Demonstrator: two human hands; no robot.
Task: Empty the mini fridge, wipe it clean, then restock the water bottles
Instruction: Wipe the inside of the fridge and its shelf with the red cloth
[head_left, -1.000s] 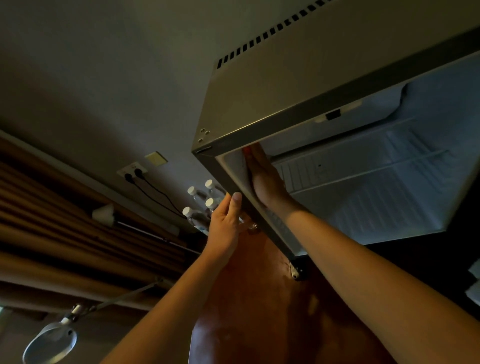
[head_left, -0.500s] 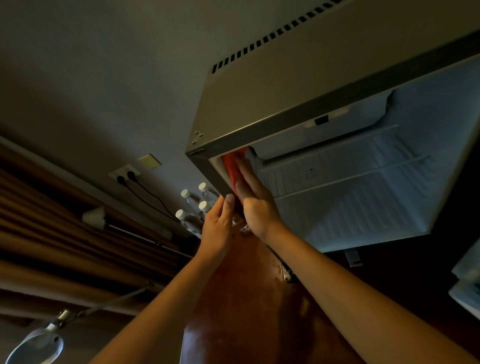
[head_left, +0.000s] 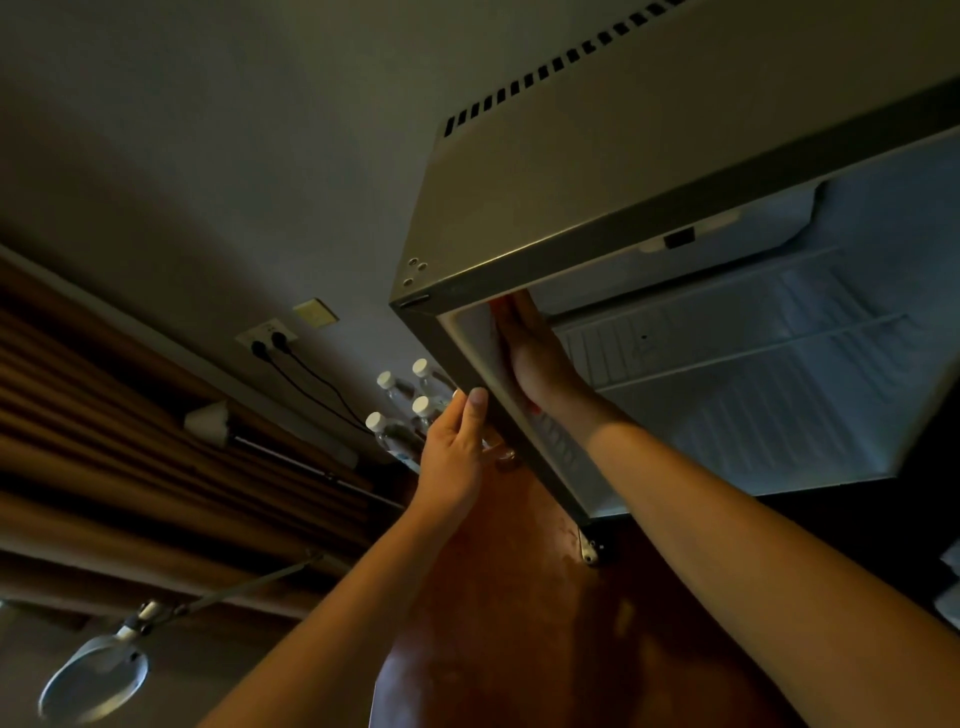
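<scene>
Right hand (head_left: 537, 358) reaches into the open mini fridge (head_left: 571, 208) and lies flat against its inner left side wall, just under the top front edge, fingers straight and together. A sliver of red cloth (head_left: 503, 303) shows at the fingertips between the palm and the wall, and another trace of red near the wrist; most of it is hidden under the hand, which presses it to the wall. Left hand (head_left: 457, 447) is outside the fridge, on the outer face of the same side wall near its front edge, the thumb lying up along the edge and the fingers straight, holding nothing.

Inside the fridge a white wire shelf (head_left: 753, 353) spans the lit cavity, and nothing can be seen standing on it. Four water bottles (head_left: 410, 410) with white caps stand together beside the fridge, close to its outer left wall and just beyond the left hand, on a reddish-brown wooden worktop (head_left: 519, 623) that also carries the fridge. Further from the fridge along the grey wall, a wall socket (head_left: 267, 335) holds two black plugs, their cords running toward the bottles. A magnifier lamp (head_left: 93, 678) on a jointed arm sits far from the fridge, low at the left.
</scene>
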